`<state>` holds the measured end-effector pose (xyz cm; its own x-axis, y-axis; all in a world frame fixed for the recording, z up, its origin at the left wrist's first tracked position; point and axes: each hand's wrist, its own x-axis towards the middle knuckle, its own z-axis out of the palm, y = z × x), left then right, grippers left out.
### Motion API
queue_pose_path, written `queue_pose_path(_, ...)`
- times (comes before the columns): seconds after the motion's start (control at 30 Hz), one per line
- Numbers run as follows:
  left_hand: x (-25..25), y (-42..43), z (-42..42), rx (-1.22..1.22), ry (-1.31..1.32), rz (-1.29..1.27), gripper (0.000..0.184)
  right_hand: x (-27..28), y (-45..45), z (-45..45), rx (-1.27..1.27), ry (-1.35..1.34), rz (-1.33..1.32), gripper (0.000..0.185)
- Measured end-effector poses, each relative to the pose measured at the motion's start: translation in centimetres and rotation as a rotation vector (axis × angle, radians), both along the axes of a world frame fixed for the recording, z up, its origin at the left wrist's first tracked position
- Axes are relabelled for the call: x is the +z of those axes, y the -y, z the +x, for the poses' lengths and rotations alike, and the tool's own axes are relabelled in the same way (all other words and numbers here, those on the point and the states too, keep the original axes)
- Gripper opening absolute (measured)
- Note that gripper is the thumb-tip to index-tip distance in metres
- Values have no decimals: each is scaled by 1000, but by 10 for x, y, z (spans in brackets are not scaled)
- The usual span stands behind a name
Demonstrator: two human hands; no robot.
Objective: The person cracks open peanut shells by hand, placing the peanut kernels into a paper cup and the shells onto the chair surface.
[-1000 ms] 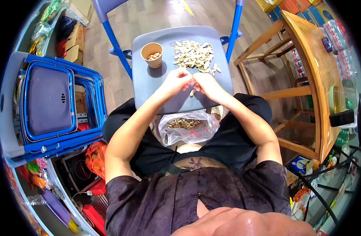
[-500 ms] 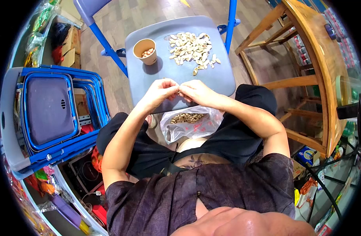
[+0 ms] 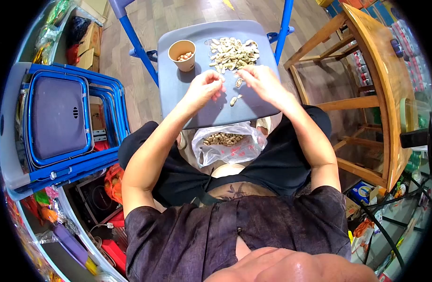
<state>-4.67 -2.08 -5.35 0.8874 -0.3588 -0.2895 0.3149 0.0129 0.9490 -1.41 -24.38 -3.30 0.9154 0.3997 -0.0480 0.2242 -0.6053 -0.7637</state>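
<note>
My left hand [image 3: 207, 87] hovers over the front of the grey chair seat [image 3: 178, 110]. Its fingers are curled together, and whatever they hold is hidden. Farther right, my right hand [image 3: 263, 83] reaches to the near edge of the pile of peanut shells [image 3: 232, 54]. Its fingertips are pinched together, with their contents too small to make out. Below them is an open peanut shell [image 3: 239, 82], and nearer to me another shell [image 3: 233, 101]. A paper cup [image 3: 182, 66] holding shelled peanuts [image 3: 184, 57] stands at the seat's back left.
Between my legs, below the seat, a clear plastic bag [image 3: 206, 152] contains unshelled peanuts [image 3: 223, 138]. Folded blue chairs [image 3: 61, 127] lean at the left beside stocked shelves. On the right stands a wooden table [image 3: 383, 94].
My hands were together at the seat's front edge and have now parted. The right hand moved forward to the shell pile. A shell now appears on the seat below it.
</note>
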Motion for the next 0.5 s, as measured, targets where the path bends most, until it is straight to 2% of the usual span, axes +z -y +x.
queue_pose_path(0.07,8,5,2,4,11,-19,12,25,13,9,21,159,-206,34)
queue_pose_path(0.1,8,6,4,-7,28,-23,13,23,26,11,64,335,-228,34)
queue_pose_path(0.13,9,8,4,-6,29,-25,13,23,35,16,4,471,-250,29)
queue_pose_path(0.2,13,12,5,-12,48,-56,14,28,46,14,-158,483,-272,23)
queue_pose_path(0.27,16,15,8,-5,32,-52,15,24,51,14,-170,489,-256,17)
queue_pose_path(0.33,20,19,9,-6,11,-46,16,18,54,12,-48,278,-291,17)
queue_pose_path(0.37,23,20,10,15,-1,-68,17,13,51,9,-58,253,-312,14)
queue_pose_path(0.5,25,22,18,57,-26,-137,18,-5,39,1,36,393,-379,10)
